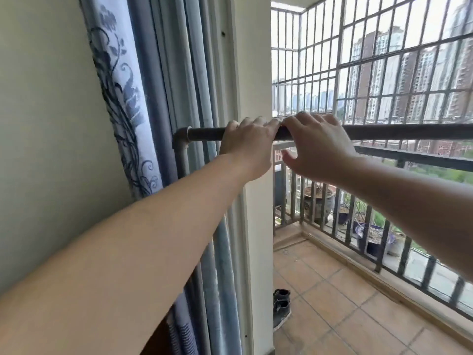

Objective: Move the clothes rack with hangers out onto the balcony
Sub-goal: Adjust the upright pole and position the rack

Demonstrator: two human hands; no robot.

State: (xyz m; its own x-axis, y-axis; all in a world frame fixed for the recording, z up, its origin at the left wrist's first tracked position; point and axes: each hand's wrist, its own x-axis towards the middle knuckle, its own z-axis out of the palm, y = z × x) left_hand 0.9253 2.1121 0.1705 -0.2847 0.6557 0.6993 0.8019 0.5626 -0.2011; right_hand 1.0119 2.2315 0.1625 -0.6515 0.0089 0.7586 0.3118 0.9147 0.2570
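Observation:
The clothes rack's dark top bar (399, 131) runs level across the view, from a white corner joint (181, 140) by the curtain out to the right edge. A pale upright post drops from that joint. My left hand (247, 147) is wrapped around the bar near its left end. Right beside it, my right hand (317, 147) rests on top of the bar with fingers draped over and thumb loose below. No hangers show on the visible bar.
A blue and white patterned curtain (143, 103) and a white door frame (252, 73) stand at the left. The tiled balcony floor (345, 298) lies beyond, bounded by a barred railing (384, 226). Dark shoes (281, 307) sit by the threshold. Plant pots (318, 203) stand outside the railing.

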